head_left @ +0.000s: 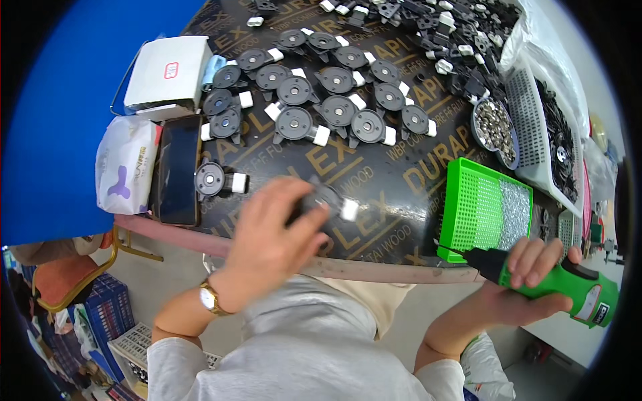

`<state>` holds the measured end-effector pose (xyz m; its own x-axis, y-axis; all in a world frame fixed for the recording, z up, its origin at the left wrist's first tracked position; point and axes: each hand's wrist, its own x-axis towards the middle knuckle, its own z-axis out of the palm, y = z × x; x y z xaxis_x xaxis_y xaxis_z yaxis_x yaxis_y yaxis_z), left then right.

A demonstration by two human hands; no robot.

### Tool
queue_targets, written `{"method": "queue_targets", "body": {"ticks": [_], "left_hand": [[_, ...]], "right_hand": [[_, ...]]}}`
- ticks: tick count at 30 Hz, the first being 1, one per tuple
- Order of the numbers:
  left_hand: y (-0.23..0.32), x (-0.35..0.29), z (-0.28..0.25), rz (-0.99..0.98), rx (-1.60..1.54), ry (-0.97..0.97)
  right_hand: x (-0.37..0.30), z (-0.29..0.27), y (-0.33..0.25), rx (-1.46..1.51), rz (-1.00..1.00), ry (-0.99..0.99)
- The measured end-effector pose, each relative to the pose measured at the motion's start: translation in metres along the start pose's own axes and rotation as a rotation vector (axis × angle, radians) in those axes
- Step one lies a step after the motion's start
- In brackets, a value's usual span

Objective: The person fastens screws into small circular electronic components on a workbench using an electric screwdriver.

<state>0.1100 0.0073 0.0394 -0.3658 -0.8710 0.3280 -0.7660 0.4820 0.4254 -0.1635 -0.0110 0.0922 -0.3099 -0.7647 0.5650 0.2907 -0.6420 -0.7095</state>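
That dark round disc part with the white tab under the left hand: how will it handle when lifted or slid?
The disc part under the left hand looks like rigid moulded plastic, so probably stiff and light. Identical pieces lie flat on the table, so it likely slides rather than rolls. The white tab sticking out one side may make it pivot if pushed off-centre.

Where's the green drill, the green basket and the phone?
green drill (568,284), head view, on its body.
green basket (476,207), head view, on its mesh wall.
phone (178,168), head view, on its dark screen.
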Motion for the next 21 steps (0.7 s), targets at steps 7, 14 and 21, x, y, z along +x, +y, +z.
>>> {"method": "queue_targets", "body": {"ticks": [7, 14, 21], "left_hand": [[0.042, 0.021, 0.049, 0.090, -0.266, -0.078], [0.045, 0.015, 0.056, 0.088, -0.221, -0.037], [0.044, 0.014, 0.058, 0.093, -0.183, -0.027]], "right_hand": [[-0.003, 0.030, 0.023, 0.090, 0.086, -0.223], [-0.009, 0.024, 0.027, 0.052, 0.157, -0.265], [-0.006, 0.026, 0.029, 0.021, 0.164, -0.255]]}}
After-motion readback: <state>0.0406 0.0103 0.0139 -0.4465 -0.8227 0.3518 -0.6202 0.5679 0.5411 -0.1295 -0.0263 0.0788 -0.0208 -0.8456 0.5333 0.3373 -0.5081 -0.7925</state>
